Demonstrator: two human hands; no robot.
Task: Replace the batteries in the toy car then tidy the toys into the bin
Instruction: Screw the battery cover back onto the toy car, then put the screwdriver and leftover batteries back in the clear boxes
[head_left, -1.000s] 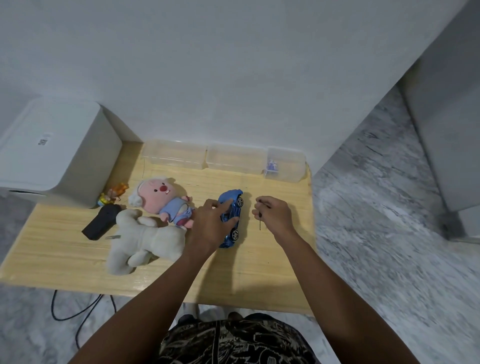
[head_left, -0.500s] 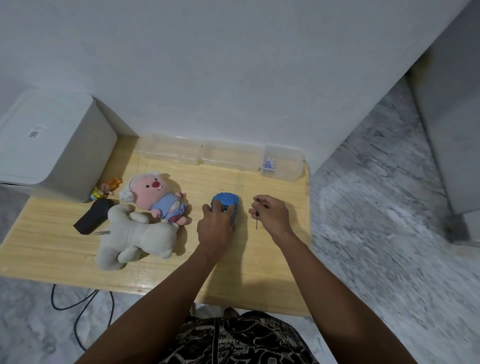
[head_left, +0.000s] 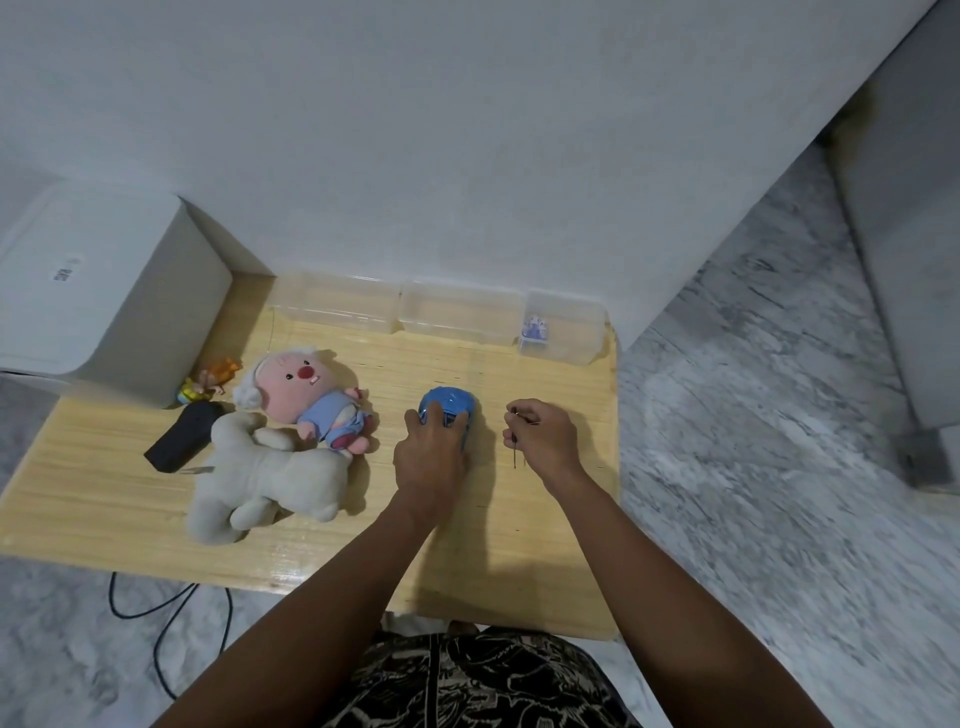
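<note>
Blue plastic under the left hand (head_left: 429, 457): fingers curled over the toy car (head_left: 448, 410), gripping it against the tabletop (head_left: 550, 545), roughly mid-tabletop and a little toward the right. Looks tipped or turned, rounded end facing up and away; exact pose hard to tell. Probably light, hard-shelled and smooth, so likely to skid on the glossy wood unless pinned down. Best held across the body, at the flanks between the wheels, leaving the underside free for the battery cover; wheels and any thin trim best left alone. Right hand (head_left: 545, 435) just beside the car, not touching it, pinching a thin screwdriver (head_left: 514, 447) with the shaft pointing down toward the tabletop. Slim and stiff, easy to slip off a small screw head, so worth steady straight pressure.

Further left, 2 soft toys: a pink-faced plush (head_left: 306, 397) in a blue outfit, and a cream plush (head_left: 265, 475) lying against it. Both soft, light, easy to grab anywhere. Beyond them a black remote (head_left: 179, 436), a small orange figure (head_left: 208, 387), and a white bin (head_left: 98, 291) at the tabletop's left end. Along the wall, 3 clear plastic boxes (head_left: 457, 312), the rightmost holding something small and bluish, too small to identify.
</note>
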